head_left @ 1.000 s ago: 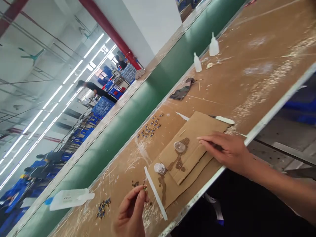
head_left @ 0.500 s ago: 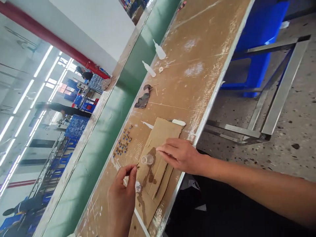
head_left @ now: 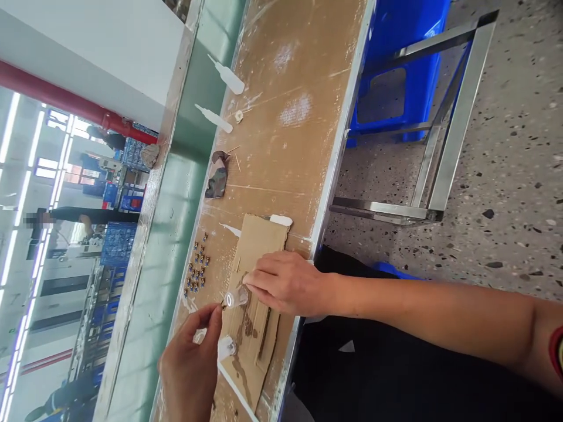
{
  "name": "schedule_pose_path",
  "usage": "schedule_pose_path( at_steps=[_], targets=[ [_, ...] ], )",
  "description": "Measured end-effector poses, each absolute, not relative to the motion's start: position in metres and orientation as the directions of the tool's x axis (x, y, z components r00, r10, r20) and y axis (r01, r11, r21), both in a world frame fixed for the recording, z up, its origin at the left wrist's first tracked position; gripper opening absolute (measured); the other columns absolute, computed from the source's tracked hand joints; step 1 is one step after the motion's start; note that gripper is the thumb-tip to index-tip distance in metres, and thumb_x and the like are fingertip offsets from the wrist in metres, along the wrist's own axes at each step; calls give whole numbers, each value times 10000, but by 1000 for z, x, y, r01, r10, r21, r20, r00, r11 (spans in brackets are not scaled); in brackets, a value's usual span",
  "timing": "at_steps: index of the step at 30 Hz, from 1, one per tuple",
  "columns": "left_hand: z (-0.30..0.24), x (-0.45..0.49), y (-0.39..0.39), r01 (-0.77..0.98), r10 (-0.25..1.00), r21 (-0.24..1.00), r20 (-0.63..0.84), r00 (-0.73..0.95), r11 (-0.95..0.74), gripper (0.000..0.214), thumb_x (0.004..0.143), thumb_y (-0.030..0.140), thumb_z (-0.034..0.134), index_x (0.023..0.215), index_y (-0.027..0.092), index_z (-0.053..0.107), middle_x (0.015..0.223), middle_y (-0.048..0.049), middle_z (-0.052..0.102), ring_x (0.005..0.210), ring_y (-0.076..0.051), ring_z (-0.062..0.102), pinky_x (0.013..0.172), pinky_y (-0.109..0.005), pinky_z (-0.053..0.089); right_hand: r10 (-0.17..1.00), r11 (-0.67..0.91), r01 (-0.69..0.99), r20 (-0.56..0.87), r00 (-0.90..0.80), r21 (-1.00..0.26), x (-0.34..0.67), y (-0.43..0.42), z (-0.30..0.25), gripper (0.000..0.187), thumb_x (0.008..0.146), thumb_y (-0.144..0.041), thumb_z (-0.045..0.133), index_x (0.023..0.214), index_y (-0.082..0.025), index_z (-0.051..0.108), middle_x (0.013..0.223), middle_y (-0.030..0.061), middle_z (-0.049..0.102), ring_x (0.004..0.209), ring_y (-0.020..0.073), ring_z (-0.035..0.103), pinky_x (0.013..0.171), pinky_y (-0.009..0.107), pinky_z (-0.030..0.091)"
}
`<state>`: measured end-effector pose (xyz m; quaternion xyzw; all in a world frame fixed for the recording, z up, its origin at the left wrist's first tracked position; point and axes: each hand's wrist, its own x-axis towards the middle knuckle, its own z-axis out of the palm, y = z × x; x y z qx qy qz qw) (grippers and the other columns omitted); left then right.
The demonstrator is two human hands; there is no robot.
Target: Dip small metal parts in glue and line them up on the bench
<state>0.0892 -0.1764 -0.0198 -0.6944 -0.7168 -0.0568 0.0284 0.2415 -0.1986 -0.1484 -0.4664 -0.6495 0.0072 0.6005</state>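
Note:
My left hand [head_left: 193,354] is closed in a pinch, thumb against forefinger, on a tiny dark part [head_left: 223,305] too small to name. Just beyond those fingertips a small clear cup [head_left: 238,296] stands on a stained piece of cardboard [head_left: 263,233]. My right hand [head_left: 284,284] is on the cup's other side, its fingertips pressed together close to the rim; whatever they hold cannot be made out. A second clear cup [head_left: 227,347] is by my left wrist, partly hidden by the hand. Several small blue and gold parts [head_left: 197,265] lie in loose rows left of the cardboard.
Farther up the table [head_left: 281,158] lie a camouflage cloth [head_left: 217,179], thin wooden sticks [head_left: 238,162] and two white nozzle bottles [head_left: 230,80], [head_left: 216,119]. A white object [head_left: 280,220] shows at the cardboard's far edge. A metal-framed stool [head_left: 457,111] and blue stool [head_left: 396,76] stand right.
The head view has swung, so the table appears farther left. My right fingertips have come a little closer to the clear cup. My left hand keeps its pinch, also slightly nearer the cup.

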Motion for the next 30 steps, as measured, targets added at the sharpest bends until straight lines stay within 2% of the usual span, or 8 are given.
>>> schedule_pose_path(
  at_steps=[3, 9, 18, 30],
  targets=[
    [-21, 93, -176, 1000, 992, 24, 128, -23, 20, 265, 585, 500, 572, 677, 280, 691, 655, 16, 688, 622, -207, 616, 679, -334, 462, 617, 562, 592, 770, 165, -577, 242, -199, -148, 262, 929, -206, 395, 761, -140, 585, 691, 18, 567, 633, 116, 504, 612, 247, 398],
    [-23, 95, -176, 999, 993, 34, 119, -6, 2, 244, 597, 479, 569, 676, 279, 684, 675, 13, 681, 709, -212, 627, 709, -317, 452, 612, 565, 586, 771, 175, -581, 244, -199, -147, 277, 932, -213, 397, 756, -133, 597, 694, 21, 568, 642, 118, 501, 621, 246, 399],
    [-24, 94, -175, 1000, 993, -14, 120, 9, -7, 247, 609, 478, 555, 678, 277, 682, 670, 15, 674, 618, -190, 585, 640, -301, 428, 604, 570, 580, 775, 184, -582, 245, -201, -147, 289, 934, -208, 394, 745, -129, 598, 681, 19, 558, 625, 110, 478, 621, 241, 386],
    [-23, 103, -174, 999, 995, 21, 94, -32, 30, 245, 557, 469, 572, 650, 267, 675, 641, 8, 649, 615, -193, 566, 708, -317, 439, 605, 567, 567, 769, 207, -598, 245, -200, -146, 297, 923, -199, 404, 733, -128, 621, 662, 17, 546, 610, 113, 463, 598, 240, 383]
  ],
)
